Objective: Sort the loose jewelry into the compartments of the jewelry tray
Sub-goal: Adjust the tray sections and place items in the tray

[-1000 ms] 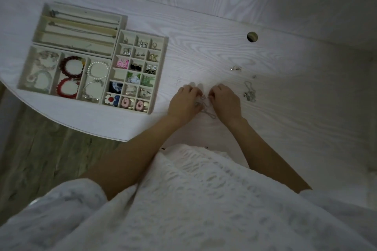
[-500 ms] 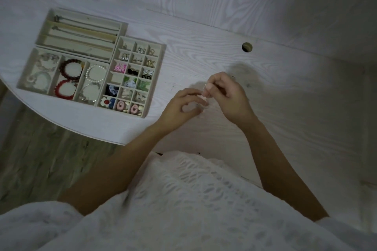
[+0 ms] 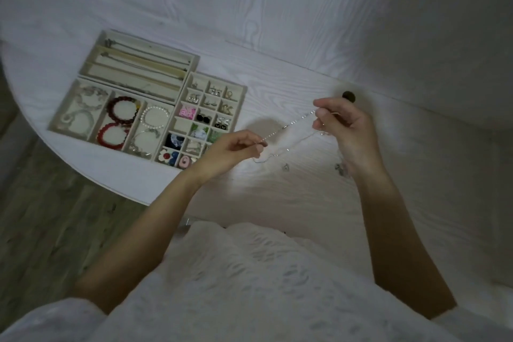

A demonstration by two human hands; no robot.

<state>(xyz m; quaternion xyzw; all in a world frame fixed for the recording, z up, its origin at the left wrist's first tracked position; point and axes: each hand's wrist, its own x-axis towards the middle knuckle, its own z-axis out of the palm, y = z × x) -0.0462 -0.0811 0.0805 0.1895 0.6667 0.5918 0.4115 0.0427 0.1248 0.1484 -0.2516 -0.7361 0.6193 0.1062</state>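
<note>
A home: white desk [image 3: 305,197], wooden floor [image 3: 41,216].

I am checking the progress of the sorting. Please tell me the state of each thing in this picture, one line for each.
Silver chain: stretched in the air between both hands, its slack hanging to the table.
Left hand: pinches one end of the chain.
Right hand: pinches the other end.
Jewelry tray: open, most compartments filled.
Small pendant: loose on the table, unsorted.

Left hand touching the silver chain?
Touching. The head view shows the left hand pinching one end of the silver chain at its fingertips; the right hand holds the other.
</note>
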